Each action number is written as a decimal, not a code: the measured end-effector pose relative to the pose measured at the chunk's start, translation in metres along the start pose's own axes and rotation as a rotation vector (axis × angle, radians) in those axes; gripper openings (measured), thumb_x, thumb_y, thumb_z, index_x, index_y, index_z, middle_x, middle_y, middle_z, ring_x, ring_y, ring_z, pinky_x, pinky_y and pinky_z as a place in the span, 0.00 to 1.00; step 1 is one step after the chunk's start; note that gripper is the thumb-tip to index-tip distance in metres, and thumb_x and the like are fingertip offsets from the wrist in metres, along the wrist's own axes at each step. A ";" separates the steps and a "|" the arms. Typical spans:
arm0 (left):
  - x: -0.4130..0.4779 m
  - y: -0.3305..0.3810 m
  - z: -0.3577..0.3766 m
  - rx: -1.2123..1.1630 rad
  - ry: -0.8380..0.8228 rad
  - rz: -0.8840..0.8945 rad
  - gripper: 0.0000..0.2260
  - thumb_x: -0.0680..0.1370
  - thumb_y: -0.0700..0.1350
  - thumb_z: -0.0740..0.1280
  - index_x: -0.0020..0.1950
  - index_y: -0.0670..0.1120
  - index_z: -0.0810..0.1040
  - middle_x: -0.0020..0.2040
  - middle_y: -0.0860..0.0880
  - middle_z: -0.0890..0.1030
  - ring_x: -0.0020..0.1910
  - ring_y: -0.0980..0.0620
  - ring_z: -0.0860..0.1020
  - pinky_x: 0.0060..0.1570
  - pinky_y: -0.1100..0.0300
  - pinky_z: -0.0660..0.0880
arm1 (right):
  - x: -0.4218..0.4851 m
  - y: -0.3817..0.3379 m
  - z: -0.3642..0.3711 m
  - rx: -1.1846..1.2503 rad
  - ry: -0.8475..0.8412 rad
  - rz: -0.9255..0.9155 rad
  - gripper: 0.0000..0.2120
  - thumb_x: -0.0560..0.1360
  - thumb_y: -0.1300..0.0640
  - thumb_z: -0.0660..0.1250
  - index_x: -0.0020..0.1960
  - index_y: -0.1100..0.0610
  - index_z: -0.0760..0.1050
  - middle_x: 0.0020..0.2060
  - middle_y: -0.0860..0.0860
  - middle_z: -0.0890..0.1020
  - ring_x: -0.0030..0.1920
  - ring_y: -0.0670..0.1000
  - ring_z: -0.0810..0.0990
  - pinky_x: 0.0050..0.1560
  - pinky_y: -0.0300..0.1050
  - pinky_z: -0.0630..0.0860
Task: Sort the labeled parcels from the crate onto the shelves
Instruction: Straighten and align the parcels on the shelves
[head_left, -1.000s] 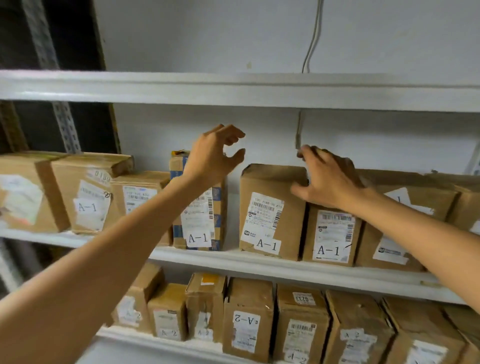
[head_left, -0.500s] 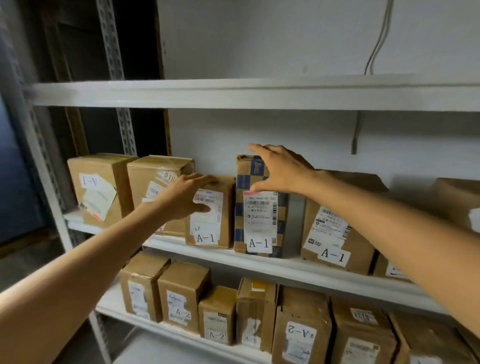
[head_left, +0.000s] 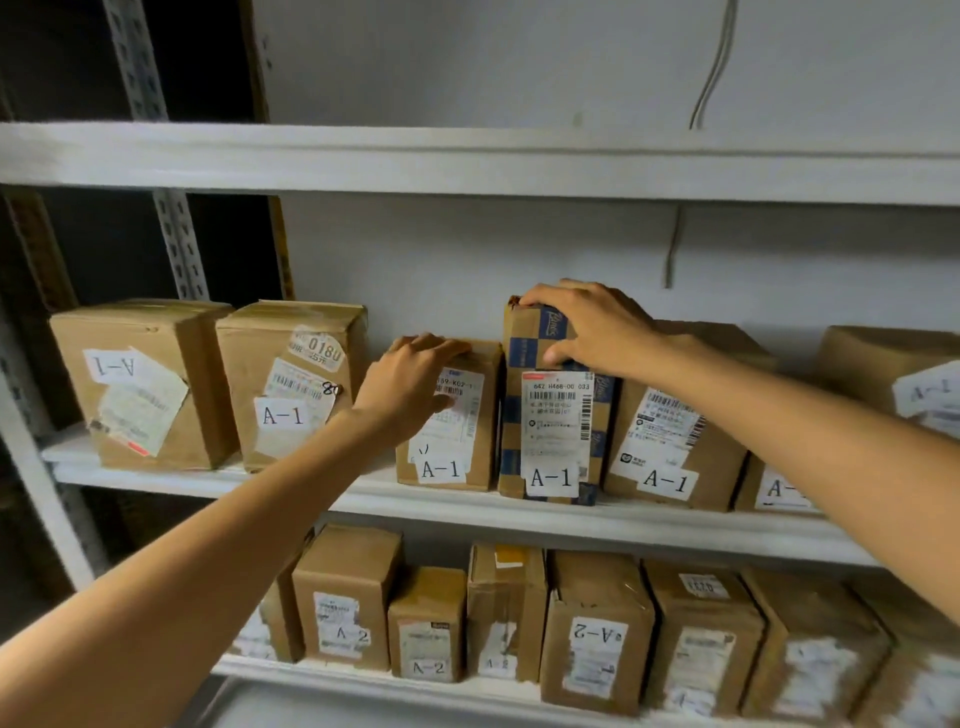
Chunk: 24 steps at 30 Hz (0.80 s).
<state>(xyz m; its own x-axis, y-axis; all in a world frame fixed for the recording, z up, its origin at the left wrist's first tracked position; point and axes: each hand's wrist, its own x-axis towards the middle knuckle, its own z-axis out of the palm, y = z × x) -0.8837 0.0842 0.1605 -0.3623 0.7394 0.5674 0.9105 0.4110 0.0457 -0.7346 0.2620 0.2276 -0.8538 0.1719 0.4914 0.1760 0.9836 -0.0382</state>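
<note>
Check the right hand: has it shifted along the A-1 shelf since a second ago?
Yes. The right hand went left: it was directly under the wall cable, now it grips the blue-checked parcel left of it.

The left hand (head_left: 415, 387) gripped the top of a small brown A-1 parcel (head_left: 485, 415) on the middle shelf (head_left: 208, 486). The right hand (head_left: 592, 327) gripped the top of the taller blue-checked A-1 parcel (head_left: 553, 431) standing against it. A-2 parcels (head_left: 597, 634) lined the lower shelf (head_left: 337, 675).
</note>
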 end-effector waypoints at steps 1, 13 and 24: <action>-0.001 -0.001 0.000 0.016 0.006 -0.009 0.30 0.73 0.45 0.73 0.73 0.52 0.67 0.67 0.47 0.73 0.67 0.43 0.70 0.60 0.46 0.75 | 0.001 -0.001 0.001 0.012 -0.007 0.003 0.27 0.68 0.56 0.76 0.64 0.47 0.71 0.51 0.48 0.77 0.49 0.50 0.75 0.47 0.49 0.75; -0.004 -0.006 0.004 0.005 0.004 -0.018 0.34 0.74 0.47 0.72 0.76 0.54 0.60 0.72 0.47 0.67 0.71 0.44 0.63 0.59 0.47 0.74 | -0.002 -0.023 -0.001 -0.056 0.010 0.014 0.29 0.68 0.53 0.75 0.65 0.52 0.68 0.56 0.48 0.72 0.56 0.50 0.71 0.49 0.44 0.67; -0.061 -0.153 -0.086 0.134 0.426 -0.221 0.24 0.72 0.45 0.73 0.67 0.45 0.73 0.60 0.42 0.73 0.58 0.43 0.71 0.51 0.55 0.72 | 0.082 -0.168 0.051 -0.031 0.176 -0.188 0.26 0.72 0.50 0.70 0.66 0.56 0.68 0.62 0.52 0.73 0.62 0.54 0.71 0.53 0.48 0.73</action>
<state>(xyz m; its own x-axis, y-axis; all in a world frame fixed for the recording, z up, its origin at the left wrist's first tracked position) -0.9839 -0.0701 0.1895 -0.4043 0.3550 0.8429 0.7776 0.6187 0.1123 -0.8591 0.1141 0.2304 -0.7748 -0.0290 0.6316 0.0394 0.9948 0.0940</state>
